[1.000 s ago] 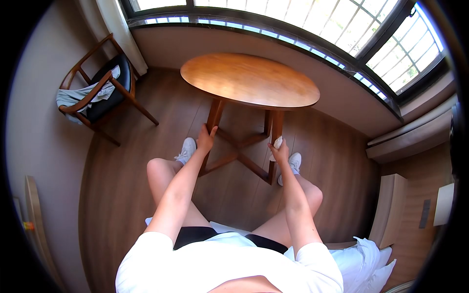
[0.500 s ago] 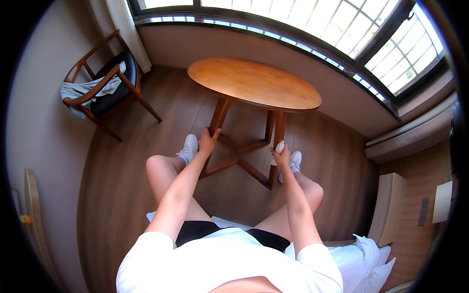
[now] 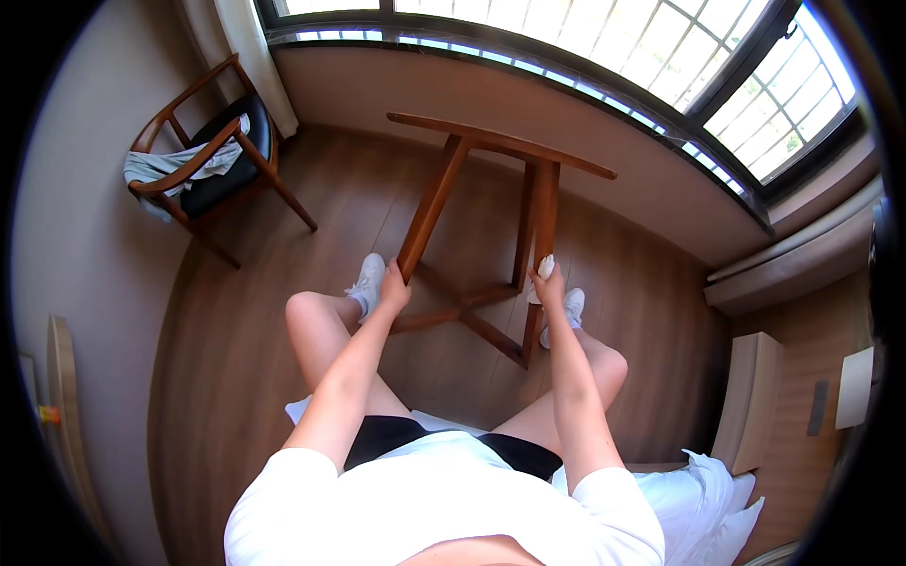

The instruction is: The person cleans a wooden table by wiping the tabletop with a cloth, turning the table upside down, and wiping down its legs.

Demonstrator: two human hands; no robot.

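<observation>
A wooden table (image 3: pixel 505 141) with crossed lower bars stands in front of me, its top tipped away so that I see it nearly edge-on. My left hand (image 3: pixel 394 289) is closed around the left front leg (image 3: pixel 430 209), partway down. On the right front leg (image 3: pixel 545 212), my right hand (image 3: pixel 551 286) is closed with a crumpled white cloth (image 3: pixel 546 267) in it. The cloth shows above the fingers and beside the leg. Part of that leg is hidden behind the hand.
A wooden armchair (image 3: pixel 247 179) with a black seat and a light garment (image 3: pixel 156 168) over its arm stands at the left. Behind the table run a low wall (image 3: pixel 377 90) and a barred window (image 3: pixel 566 33). White bedding (image 3: pixel 689 505) lies at the lower right.
The tabletop has tilted away from me, from a visible oval surface to a thin edge. My left hand has moved slightly down, my right slightly up and right.
</observation>
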